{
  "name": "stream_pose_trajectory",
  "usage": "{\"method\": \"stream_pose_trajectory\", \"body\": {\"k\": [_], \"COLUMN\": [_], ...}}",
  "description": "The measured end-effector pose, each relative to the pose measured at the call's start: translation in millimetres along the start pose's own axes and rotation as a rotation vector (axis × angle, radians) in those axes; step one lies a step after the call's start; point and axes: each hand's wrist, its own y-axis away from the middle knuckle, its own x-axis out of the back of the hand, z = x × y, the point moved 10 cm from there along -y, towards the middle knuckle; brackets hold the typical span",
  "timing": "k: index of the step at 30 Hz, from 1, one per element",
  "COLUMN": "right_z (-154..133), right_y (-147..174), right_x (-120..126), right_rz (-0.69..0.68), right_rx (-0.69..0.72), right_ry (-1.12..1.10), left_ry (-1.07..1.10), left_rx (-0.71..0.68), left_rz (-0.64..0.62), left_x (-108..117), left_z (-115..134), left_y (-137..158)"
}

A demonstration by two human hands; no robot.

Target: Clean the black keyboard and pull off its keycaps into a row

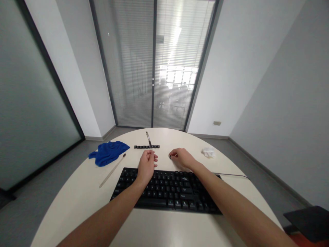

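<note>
My left hand (147, 164) is closed above the back edge of the black keyboard (164, 193), fingers curled. A slim tool (148, 138) with a dark middle and a shiny metal far end runs from its fingertips, pointing away from me. It crosses a row of small black keycaps (141, 147) on the table. To the right, my right hand (182, 157) pinches a small black keycap (170, 157) between thumb and fingers, just above the tabletop. My forearms cover parts of the keyboard's left and right sides.
On the left lie a crumpled blue cloth (109, 153) and a thin brush (112, 171) with a dark tip. A crumpled white tissue (208, 152) rests at the right. The keyboard's cable (232, 175) runs off the right edge of the round white table (84, 206).
</note>
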Motion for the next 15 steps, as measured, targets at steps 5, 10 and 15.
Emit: {"method": "stream_pose_trajectory", "body": {"k": [5,10,15], "right_z": [2,2,2], "right_y": [-35,-57,-61], "right_x": [-1,-9,-20], "right_rz": [0.069,0.124,0.193], "right_rx": [-0.044,-0.077,-0.085], "right_ry": [0.054,0.042,-0.004], "left_ry": [-0.025,-0.080,-0.116], "left_rx": [0.010,0.037,0.022], "left_rz": [-0.008,-0.016,-0.032], "left_x": [-1,-3,-5], "left_z": [2,3,4], "left_y": [2,3,5]}}
